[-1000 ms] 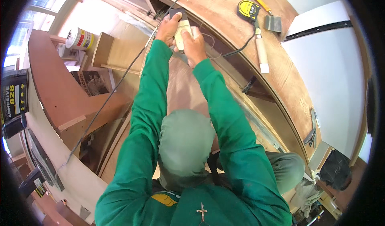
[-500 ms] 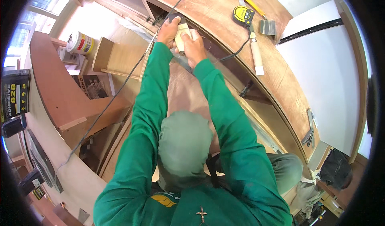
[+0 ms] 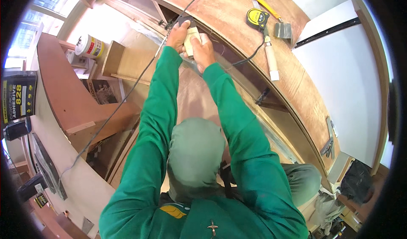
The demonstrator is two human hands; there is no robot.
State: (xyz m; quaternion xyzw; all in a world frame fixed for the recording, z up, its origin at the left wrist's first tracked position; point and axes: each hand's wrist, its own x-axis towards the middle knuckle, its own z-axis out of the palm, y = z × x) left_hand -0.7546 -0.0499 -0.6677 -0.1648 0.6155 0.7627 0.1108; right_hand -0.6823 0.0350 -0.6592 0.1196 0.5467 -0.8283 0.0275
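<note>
Both arms reach forward in green sleeves to the edge of a long wooden cabinet. My left hand is closed around the far end of a pale yellowish block-like piece. A dark flat part shows beside its fingertips; whether it belongs to the piece is unclear. My right hand grips the near end, thumb laid along the top. The fingers hide most of the underside. A dark cable passes close by the left wrist.
On the wooden panel to the right lie a yellow tape measure, a yellow-handled tool, a wooden-handled tool and a metal square. A white tub and black adhesive container are at left.
The hands keep the same hold on the pale piece and have barely moved. The surroundings at left sit slightly farther right in the picture.
</note>
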